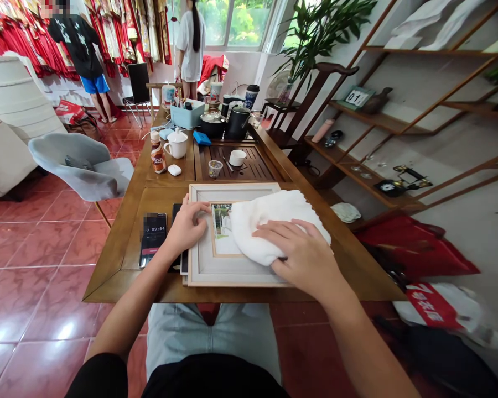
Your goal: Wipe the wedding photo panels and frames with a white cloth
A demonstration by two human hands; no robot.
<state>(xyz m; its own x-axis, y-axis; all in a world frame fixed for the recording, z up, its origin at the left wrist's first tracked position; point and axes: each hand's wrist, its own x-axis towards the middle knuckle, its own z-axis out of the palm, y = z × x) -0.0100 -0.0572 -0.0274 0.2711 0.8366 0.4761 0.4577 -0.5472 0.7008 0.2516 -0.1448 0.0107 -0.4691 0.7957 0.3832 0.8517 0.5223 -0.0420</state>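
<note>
A framed picture (pixel 200 265) with a pale border and a photo (pixel 223 232) in the middle lies face up near the table's front edge. My left hand (pixel 190 224) is at its left side, fingers bent, with thumb and forefinger closed over the frame's edge. Over the right half of the picture spreads a white cloth (pixel 282 207), hiding part of the photo. My right hand (pixel 301 254) presses on this cloth, its fingers curved over the fabric. Beneath the frame, dark and pale edges of other flat things stick out at the left.
Left of the frame lies a phone (pixel 152 243) with a running timer. Beyond are a tea tray (pixel 257 166), a white cup (pixel 237 158), a lidded mug (pixel 176 145) and a bottle (pixel 157 153). A grey chair (pixel 83 166) stands left, wooden shelves right. Two people stand at the back.
</note>
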